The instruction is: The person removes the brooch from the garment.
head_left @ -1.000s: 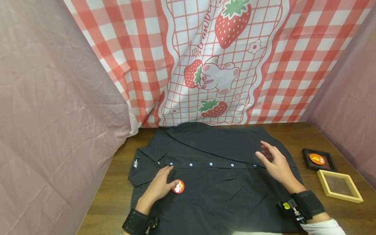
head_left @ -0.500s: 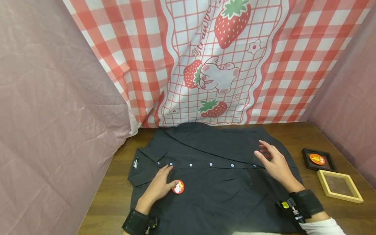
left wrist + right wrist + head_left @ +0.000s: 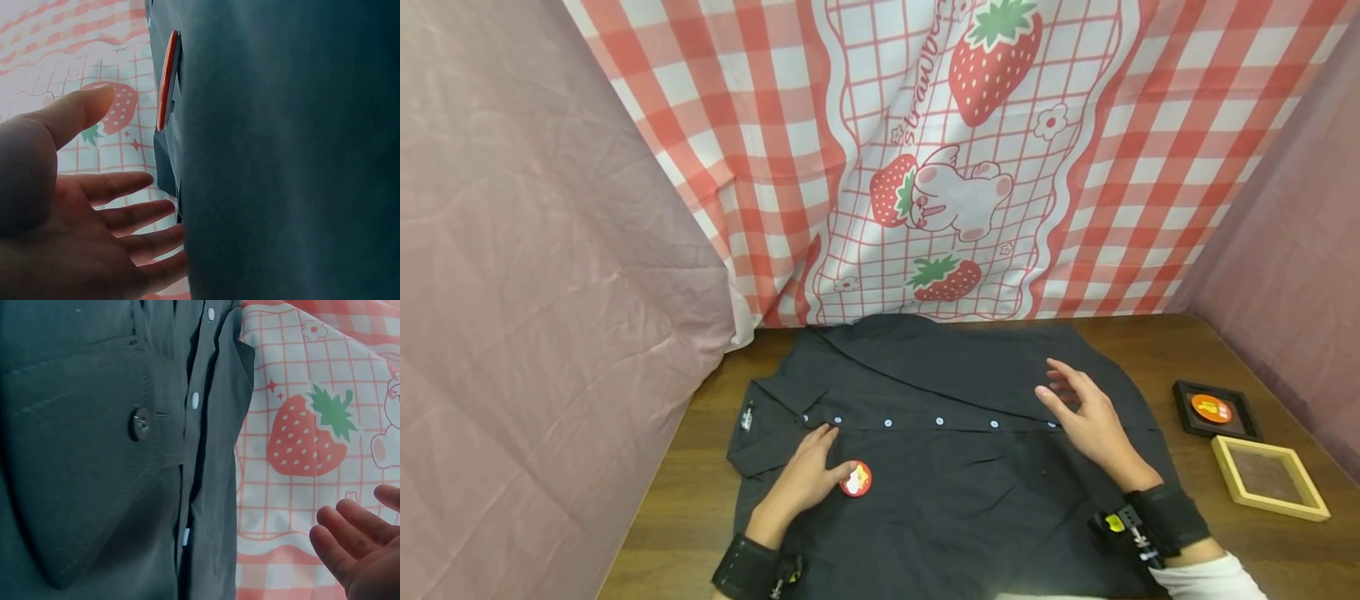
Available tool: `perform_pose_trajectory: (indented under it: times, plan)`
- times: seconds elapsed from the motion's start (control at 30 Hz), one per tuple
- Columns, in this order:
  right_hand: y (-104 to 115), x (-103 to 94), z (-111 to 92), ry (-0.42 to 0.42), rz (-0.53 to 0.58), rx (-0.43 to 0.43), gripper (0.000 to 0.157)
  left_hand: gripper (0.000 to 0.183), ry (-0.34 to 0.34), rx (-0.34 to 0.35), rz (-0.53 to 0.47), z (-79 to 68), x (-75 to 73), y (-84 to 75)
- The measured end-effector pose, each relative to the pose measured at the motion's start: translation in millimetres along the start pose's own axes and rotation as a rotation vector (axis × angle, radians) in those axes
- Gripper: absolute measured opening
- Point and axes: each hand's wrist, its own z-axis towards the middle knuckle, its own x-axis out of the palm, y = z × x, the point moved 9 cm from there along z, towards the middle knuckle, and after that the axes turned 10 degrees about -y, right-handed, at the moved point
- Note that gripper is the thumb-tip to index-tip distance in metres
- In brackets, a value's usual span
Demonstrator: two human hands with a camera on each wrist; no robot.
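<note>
A dark button-up shirt (image 3: 925,500) lies spread on the table, its collar to the left and a row of pale buttons across it. On its front sits a round red badge (image 3: 861,487) with a white and yellow picture. My left hand (image 3: 805,473) is beside the badge, fingers extended and fingertips at the shirt near the button row. In the left wrist view the thumb stands apart from the badge (image 3: 167,81), seen edge-on. Over the shirt's right part, my right hand (image 3: 1088,423) hovers with loosely bent fingers, holding nothing. Whether the badge is fastened cannot be seen.
To the right, a black frame (image 3: 1182,415) bears an orange round badge (image 3: 1212,408). A pale yellow frame (image 3: 1270,505) lies just in front of it. Behind the wooden table (image 3: 662,500) hangs a red checked strawberry cloth (image 3: 760,125); pink fabric (image 3: 550,333) stands on both sides.
My right hand has drifted a little to the left above the shirt. The left hand, the badge and the shirt look the same.
</note>
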Motion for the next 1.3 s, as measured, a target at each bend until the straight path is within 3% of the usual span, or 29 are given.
perform_pose_trajectory:
  times: [0.27, 0.83, 1.3]
  plan:
    - [3.5, -0.6, 1.5, -0.004, 0.007, -0.011, 0.05, 0.066, -0.042, 0.039, -0.007, 0.4, -9.5, -3.8]
    - [13.9, 8.3, -1.4, 0.013, 0.044, 0.025, 0.049, 0.066, -0.005, 0.015, 0.026, -1.7, -9.3, -6.5]
    - [19.6, 14.5, -4.5, 0.016, 0.088, 0.019, 0.049, 0.068, 0.011, 0.036, 0.035, -2.7, -7.5, -5.4]
